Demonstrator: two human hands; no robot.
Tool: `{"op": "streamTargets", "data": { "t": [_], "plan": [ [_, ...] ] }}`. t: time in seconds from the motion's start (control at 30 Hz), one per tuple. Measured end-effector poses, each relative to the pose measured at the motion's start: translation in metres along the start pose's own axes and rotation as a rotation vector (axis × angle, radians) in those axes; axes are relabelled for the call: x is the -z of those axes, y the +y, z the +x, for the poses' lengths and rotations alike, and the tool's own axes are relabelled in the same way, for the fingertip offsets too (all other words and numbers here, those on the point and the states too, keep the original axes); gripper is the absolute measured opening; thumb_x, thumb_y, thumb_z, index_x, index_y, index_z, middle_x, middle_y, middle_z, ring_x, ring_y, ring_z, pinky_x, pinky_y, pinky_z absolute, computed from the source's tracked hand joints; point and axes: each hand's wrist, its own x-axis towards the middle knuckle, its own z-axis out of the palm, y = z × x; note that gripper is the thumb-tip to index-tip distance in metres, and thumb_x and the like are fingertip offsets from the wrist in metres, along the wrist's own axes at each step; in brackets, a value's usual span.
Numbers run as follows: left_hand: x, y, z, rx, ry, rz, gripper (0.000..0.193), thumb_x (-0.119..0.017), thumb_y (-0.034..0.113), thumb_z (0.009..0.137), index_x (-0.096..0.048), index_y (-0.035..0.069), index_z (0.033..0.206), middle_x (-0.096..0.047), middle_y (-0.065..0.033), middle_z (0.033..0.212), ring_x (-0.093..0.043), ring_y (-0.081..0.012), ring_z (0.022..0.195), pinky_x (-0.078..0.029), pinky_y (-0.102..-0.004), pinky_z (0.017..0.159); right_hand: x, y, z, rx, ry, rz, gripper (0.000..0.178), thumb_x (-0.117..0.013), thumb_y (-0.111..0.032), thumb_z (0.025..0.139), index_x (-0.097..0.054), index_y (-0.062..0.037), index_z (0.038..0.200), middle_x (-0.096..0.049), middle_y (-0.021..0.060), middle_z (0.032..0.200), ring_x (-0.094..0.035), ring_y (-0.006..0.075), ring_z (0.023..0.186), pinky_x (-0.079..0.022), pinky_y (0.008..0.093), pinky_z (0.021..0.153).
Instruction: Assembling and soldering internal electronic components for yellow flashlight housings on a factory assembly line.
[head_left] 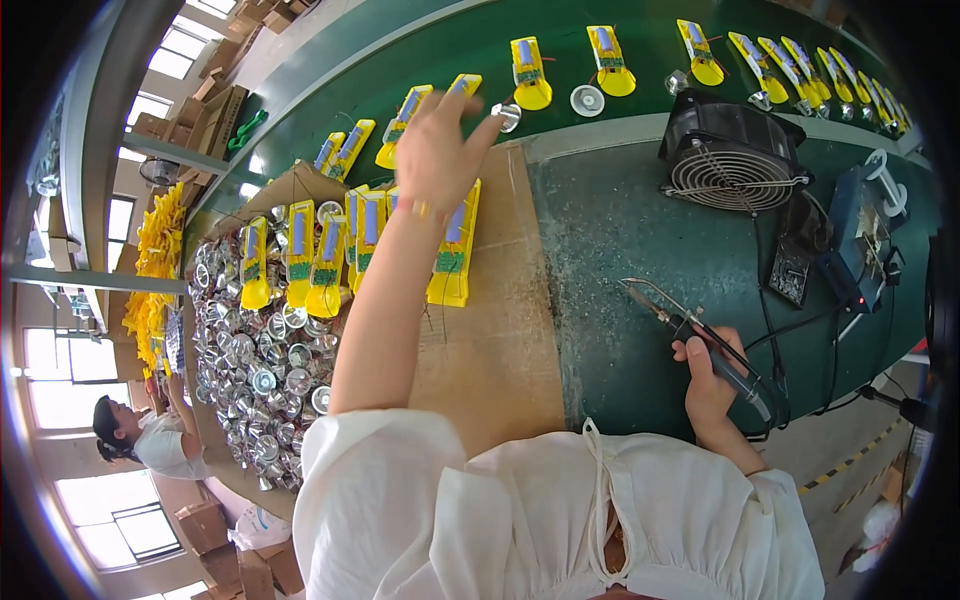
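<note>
My left hand (440, 155) is stretched out over the far green belt, fingers apart and somewhat blurred. Beside its thumb lies a small silver reflector cup (507, 117). Just beyond the fingers are yellow lamp housings, one of them (463, 88) partly covered by the hand; each carries a blue cylindrical cell and a green circuit board. My right hand (712, 375) is wrapped round a soldering iron (682, 325) with a thin metal tube along it. The iron's tip points to the upper left, above the green mat (620, 230).
A heap of silver reflector cups (265, 380) fills the left side, with several yellow housings (300, 250) on top. Brown cardboard (490, 350) lies before me. A black fan (735, 155), solder spool (885, 180) and blue soldering station (855, 240) stand right. Another person (165, 440) works far left.
</note>
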Motion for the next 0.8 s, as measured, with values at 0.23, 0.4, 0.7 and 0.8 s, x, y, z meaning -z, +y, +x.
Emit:
{"op": "streamTargets", "data": {
  "t": [0.23, 0.4, 0.7, 0.8],
  "plan": [
    [-0.012, 0.001, -0.128, -0.112, -0.2, 0.783, 0.027, -0.051, 0.015, 0.077, -0.052, 0.008, 0.104, -0.048, -0.0068, 0.102, -0.05, -0.0209, 0.084, -0.045, -0.0311, 0.063, -0.006, -0.002, 0.001, -0.001, -0.082, 0.028, 0.015, -0.06, -0.007, 0.082, -0.052, 0.0027, 0.09, -0.06, 0.0113, 0.076, -0.058, 0.0135, 0.067, -0.049, 0.0251, 0.062],
    [-0.005, 0.027, -0.152, 0.121, -0.226, 0.265, 0.043, -0.058, 0.01, 0.066, -0.052, 0.006, 0.109, -0.045, -0.0131, 0.109, -0.049, -0.0286, 0.089, -0.047, -0.0383, 0.07, -0.007, -0.002, -0.006, 0.048, -0.091, -0.015, 0.016, -0.058, -0.009, 0.083, -0.052, 0.0033, 0.091, -0.058, 0.0101, 0.075, -0.058, 0.014, 0.066, -0.049, 0.0252, 0.062],
    [0.034, 0.051, -0.218, 0.088, 0.079, -0.168, 0.046, -0.065, 0.016, 0.064, -0.053, 0.009, 0.108, -0.047, -0.0131, 0.104, -0.049, -0.0275, 0.087, -0.044, -0.0367, 0.07, -0.002, 0.001, -0.016, 0.117, -0.036, -0.056, 0.017, -0.057, -0.009, 0.082, -0.053, 0.0046, 0.091, -0.056, 0.0103, 0.074, -0.055, 0.0148, 0.063, -0.046, 0.0254, 0.063],
    [0.066, -0.004, -0.247, 0.195, 0.034, 0.193, 0.03, -0.064, 0.014, 0.065, -0.056, 0.008, 0.093, -0.051, -0.0096, 0.098, -0.049, -0.0273, 0.091, -0.042, -0.0384, 0.074, -0.002, 0.003, -0.014, 0.118, -0.066, -0.046, 0.018, -0.057, -0.01, 0.082, -0.053, 0.005, 0.091, -0.056, 0.0099, 0.073, -0.054, 0.0147, 0.063, -0.046, 0.0255, 0.063]
  ]
}}
